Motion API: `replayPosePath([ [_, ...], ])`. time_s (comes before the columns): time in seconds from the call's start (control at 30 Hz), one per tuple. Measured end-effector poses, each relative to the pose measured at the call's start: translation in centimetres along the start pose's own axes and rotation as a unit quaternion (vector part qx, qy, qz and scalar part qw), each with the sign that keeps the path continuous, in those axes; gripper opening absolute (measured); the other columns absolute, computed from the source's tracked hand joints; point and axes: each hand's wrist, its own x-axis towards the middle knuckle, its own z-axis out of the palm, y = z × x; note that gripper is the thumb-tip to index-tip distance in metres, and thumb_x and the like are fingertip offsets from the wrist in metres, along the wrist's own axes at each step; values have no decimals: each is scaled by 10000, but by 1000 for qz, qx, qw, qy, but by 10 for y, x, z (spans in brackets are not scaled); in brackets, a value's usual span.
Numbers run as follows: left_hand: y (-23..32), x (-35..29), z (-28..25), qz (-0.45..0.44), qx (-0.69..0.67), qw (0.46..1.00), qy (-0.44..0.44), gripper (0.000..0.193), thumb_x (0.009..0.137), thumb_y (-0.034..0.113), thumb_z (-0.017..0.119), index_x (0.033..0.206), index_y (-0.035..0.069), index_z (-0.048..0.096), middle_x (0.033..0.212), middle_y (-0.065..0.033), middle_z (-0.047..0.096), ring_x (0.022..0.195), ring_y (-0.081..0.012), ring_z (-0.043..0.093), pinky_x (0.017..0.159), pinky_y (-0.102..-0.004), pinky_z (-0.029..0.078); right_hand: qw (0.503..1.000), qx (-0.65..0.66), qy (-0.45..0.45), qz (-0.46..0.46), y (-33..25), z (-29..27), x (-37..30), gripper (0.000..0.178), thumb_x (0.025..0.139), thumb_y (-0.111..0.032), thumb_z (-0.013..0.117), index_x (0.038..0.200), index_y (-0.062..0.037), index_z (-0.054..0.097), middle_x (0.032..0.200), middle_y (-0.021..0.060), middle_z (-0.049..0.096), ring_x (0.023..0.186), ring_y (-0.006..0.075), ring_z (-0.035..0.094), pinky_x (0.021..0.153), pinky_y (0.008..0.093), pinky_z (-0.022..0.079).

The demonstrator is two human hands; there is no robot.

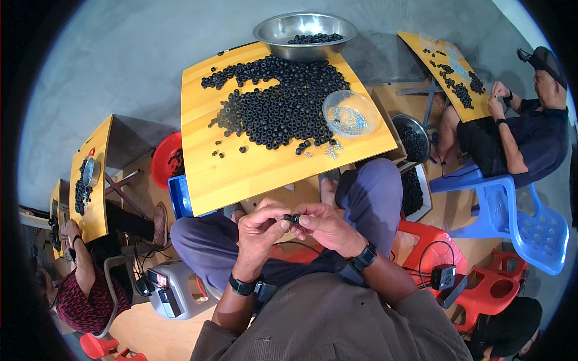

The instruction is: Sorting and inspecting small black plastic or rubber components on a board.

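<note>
Above my lap, my left hand [260, 227] and my right hand [328, 227] meet with fingertips pinched. Between them is a pair of small black wheels [292, 218], gripped from both sides; fingers partly cover it. Beyond my hands stands a yellow wooden table [208, 171] bearing a broad heap of small black wheels [283, 108] with holes through their middles. A clear plastic bowl [368, 114] at the table's right holds small silvery metal parts [347, 121]. A few more metal parts [332, 150] lie loose beside the heap.
A steel bowl [265, 31] sits at the table's far edge. To the right, a person [512, 129] works at another yellow table [415, 48]; at left sits another person [90, 292]. Near me are a red basin [161, 159], red stools [490, 295] and a blue chair [500, 201].
</note>
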Motion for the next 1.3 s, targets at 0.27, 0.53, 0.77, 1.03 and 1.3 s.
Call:
replayPosePath([
  [0.27,10,2,7,30,96,995,-5,203,893,-54,714,1091,-9,726,993,-79,629,878,-149,648,778,-279,534,1000,13,3,-2,0,-1,-2,232,1013,-268,652,1119,-67,699,965,-14,697,801,53,595,738,220,488],
  [0.53,11,0,12,51,218,975,15,195,852,-46,739,1037,14,731,912,-53,636,809,-117,598,722,-255,480,1000,13,25,9,-1,-1,-4,241,1005,-276,664,1132,-74,702,939,-30,683,812,58,611,742,230,500],
  [0.77,14,1,15,94,310,946,0,164,874,-38,731,1036,-16,713,910,-55,603,793,-108,609,663,-234,507,1000,18,13,10,-2,-1,-4,251,1003,-266,666,1153,-68,703,946,-22,689,815,69,619,752,242,507],
  [1.03,27,4,28,114,401,909,-1,227,851,-35,739,1071,19,720,907,-102,646,763,-207,679,653,-333,553,999,12,45,23,2,-3,-10,292,1020,-273,646,1183,-36,696,997,-19,692,826,60,602,728,230,490],
  [1.3,19,6,27,137,481,866,-30,308,810,-16,750,1111,50,735,823,-104,597,692,-265,629,606,-366,504,994,-86,61,18,2,-5,-10,314,1032,-257,629,1216,-8,680,965,-14,684,765,49,587,669,213,474],
])
